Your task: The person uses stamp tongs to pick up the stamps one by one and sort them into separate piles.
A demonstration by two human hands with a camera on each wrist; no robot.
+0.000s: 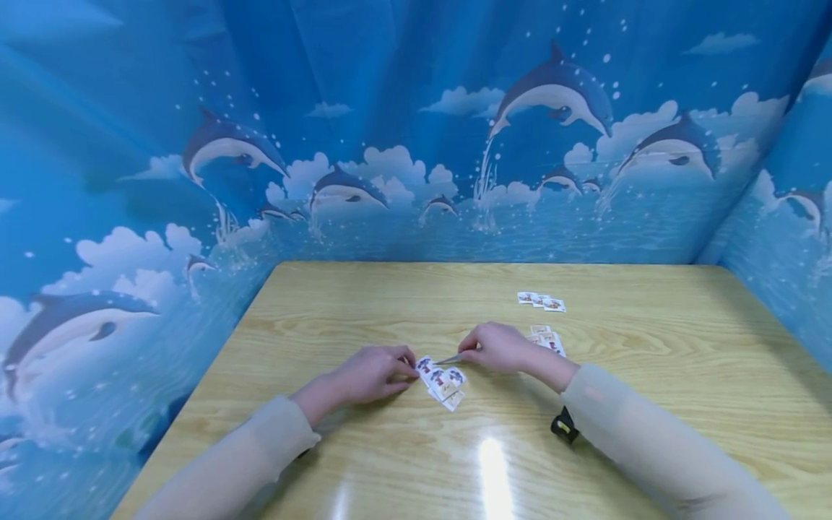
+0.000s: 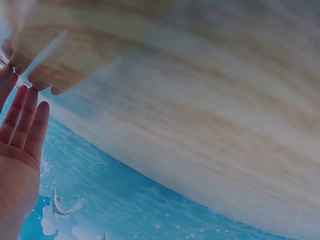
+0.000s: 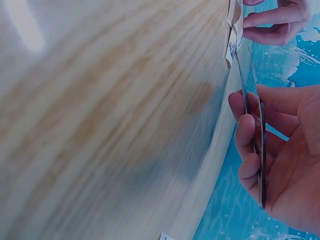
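In the head view, my right hand (image 1: pixel 499 347) holds a slim pair of metal tweezers (image 1: pixel 450 359). Their tips point left at the upper part of a cluster of small white printed pictures (image 1: pixel 443 383) on the table. The right wrist view shows the tweezers (image 3: pixel 262 155) lying between thumb and fingers, their two arms slightly apart at the tips. My left hand (image 1: pixel 373 374) rests at the left edge of the cluster, index finger and thumb right beside the paper. In the left wrist view, that hand's fingers (image 2: pixel 32 117) are fairly straight, fingertips at the tabletop.
Another overlapping group of small printed pictures (image 1: pixel 549 339) lies just beyond my right wrist, partly hidden by it. Farther back is a short row of similar pictures (image 1: pixel 542 301). The wooden table (image 1: pixel 364 303) meets a dolphin-printed curtain (image 1: pixel 403 180) behind and at the sides.
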